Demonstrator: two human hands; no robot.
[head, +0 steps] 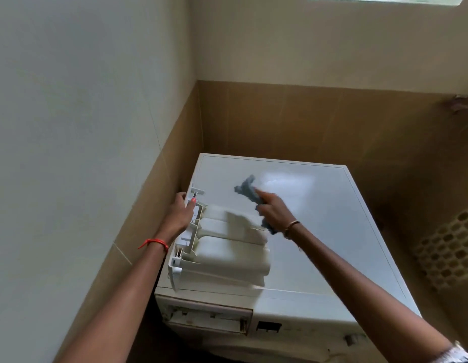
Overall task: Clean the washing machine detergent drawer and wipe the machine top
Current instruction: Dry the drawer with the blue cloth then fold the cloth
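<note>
1. The left hand [181,208] grips the far end of the detergent drawer [227,247]. Its thumb lies on the drawer's upper side and its fingers curl round the outer edge.
2. The right hand [273,209] is closed round a blue-grey cloth [246,190]. One bunch of cloth sticks out past the fingers and another hangs below the palm near the wrist. The hand is blurred, so I cannot tell whether the cloth touches the surface beneath it.
3. The two hands are apart: the left at the drawer's left side, the right above its far right corner.
4. A red thread [154,242] circles the left wrist and a thin bangle [292,226] the right.
5. The detergent drawer is out of its housing and lies on the machine top [332,218], along the left side. It shows three pale rounded compartments side by side, with its front plate toward the camera.
6. The washing machine [293,328] stands in a corner, and the drawer slot [206,319] gapes open at the left of its front panel.
7. A pale basket [453,255] with honeycomb holes stands to the right of the machine, and brown tiles [306,119] cover the lower wall.
</note>
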